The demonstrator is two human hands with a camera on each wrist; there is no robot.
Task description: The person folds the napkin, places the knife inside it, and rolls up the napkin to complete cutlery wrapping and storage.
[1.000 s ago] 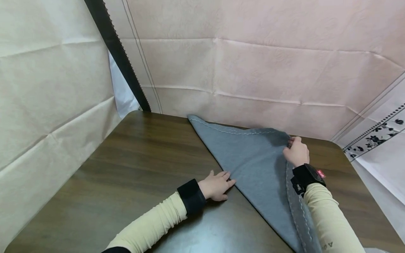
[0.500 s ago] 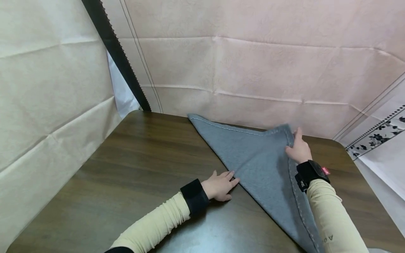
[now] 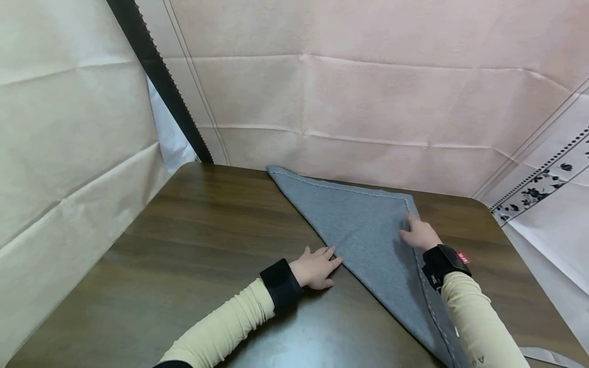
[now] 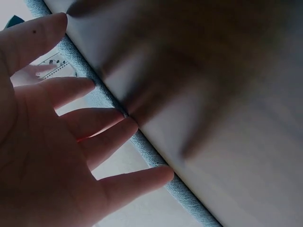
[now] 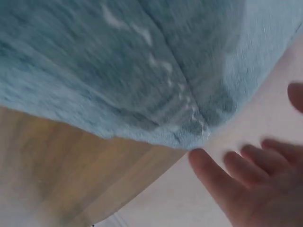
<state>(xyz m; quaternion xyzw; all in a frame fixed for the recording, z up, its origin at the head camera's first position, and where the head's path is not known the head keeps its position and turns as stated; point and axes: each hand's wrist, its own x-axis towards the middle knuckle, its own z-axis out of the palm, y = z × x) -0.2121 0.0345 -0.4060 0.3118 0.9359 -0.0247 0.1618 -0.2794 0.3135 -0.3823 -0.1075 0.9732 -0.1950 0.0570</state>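
Note:
A grey-blue cloth [image 3: 363,230] with pale stitching along its hems lies folded into a triangle on the table, its long folded edge running diagonally. My left hand [image 3: 315,267] spreads its fingers at the middle of that fold; in the left wrist view the fingertips [image 4: 163,174] touch the rolled edge. Near the cloth's far right corner is my right hand [image 3: 421,233], over the stitched right side. The right wrist view has its fingers [image 5: 213,177] loosely extended beside the cloth's corner, pinching nothing.
The brown wooden table [image 3: 198,245] has rounded far corners. Pale creased sheets [image 3: 349,102] hang behind it and on the left, with a black strip [image 3: 167,87] between them. A flower-patterned white sheet [image 3: 543,189] hangs at right. Grey fabric [image 3: 547,355] shows at the lower right.
My right hand has let go of the cloth's far right corner and moved slightly left and down. That corner now lies flatter and squarer. My left hand stays at the fold.

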